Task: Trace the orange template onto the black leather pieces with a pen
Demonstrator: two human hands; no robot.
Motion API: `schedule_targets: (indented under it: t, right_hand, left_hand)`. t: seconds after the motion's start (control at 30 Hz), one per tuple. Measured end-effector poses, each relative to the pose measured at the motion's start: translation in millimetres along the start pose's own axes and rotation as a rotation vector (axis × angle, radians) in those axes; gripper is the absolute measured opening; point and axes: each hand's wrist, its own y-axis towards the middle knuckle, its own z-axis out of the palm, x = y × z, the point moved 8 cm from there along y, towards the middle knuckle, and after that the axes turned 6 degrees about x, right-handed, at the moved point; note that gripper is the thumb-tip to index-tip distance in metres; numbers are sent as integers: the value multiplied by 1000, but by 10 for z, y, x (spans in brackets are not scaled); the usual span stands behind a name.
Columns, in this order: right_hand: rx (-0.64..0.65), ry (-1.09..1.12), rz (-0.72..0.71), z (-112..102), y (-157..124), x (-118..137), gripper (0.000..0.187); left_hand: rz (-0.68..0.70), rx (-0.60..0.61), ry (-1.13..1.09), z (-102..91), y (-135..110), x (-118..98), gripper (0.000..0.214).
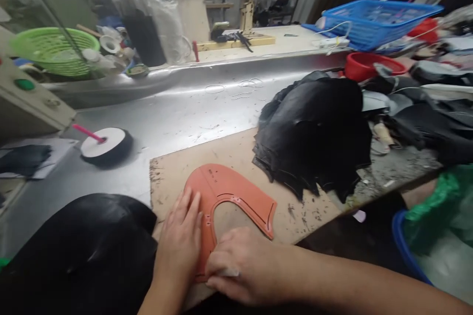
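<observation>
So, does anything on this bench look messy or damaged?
Mostly the tan board under the orange template: dark marks dot parts of it, so it looks worn. Thin loops also lie loose on the metal surface. No liquid spill shows.

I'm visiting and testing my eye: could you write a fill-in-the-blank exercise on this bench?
The template under the left hand is ____.
The jagged black stack lies to the ____ of the template.
The stick in the roll is ____.
The basket behind the red bowl is ____.

Words: orange; right; pink; blue.
</observation>
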Motion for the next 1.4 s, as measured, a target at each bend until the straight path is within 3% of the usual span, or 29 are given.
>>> schedule_targets:
  t: [0.1, 0.2, 0.27, 0.33, 0.8, 0.97, 1.13, 1.4]
  right_hand:
    - [-45, 154, 145, -158, -244, -191, 13]
    - [-280, 367, 324, -469, -617, -529, 16]
    - [-422, 389, 453, -642, -882, -762, 19]
    - [-464, 337, 501, -724, -1049, -886, 19]
    - [-514, 208, 316, -697, -1125, -864, 16]
    - [-510, 222, 313, -704, -1130, -855, 16]
    - [-420, 293, 374, -683, -1105, -876, 18]
    - [-282, 183, 251, -636, -959, -717, 18]
  left_hand:
    - [18, -32, 5, 17, 22, 39, 44]
    - [56, -32, 29, 29, 23, 60, 45]
    - [71, -18, 42, 37, 24, 78, 46]
    - [74, -7, 54, 40, 32, 88, 48]
    - [118, -70, 94, -25, 91, 30, 47]
    - [148, -85, 115, -42, 97, 11, 46]
    - [149, -86, 131, -37, 94, -4, 45]
    - [124, -92, 116, -34, 84, 12, 45]
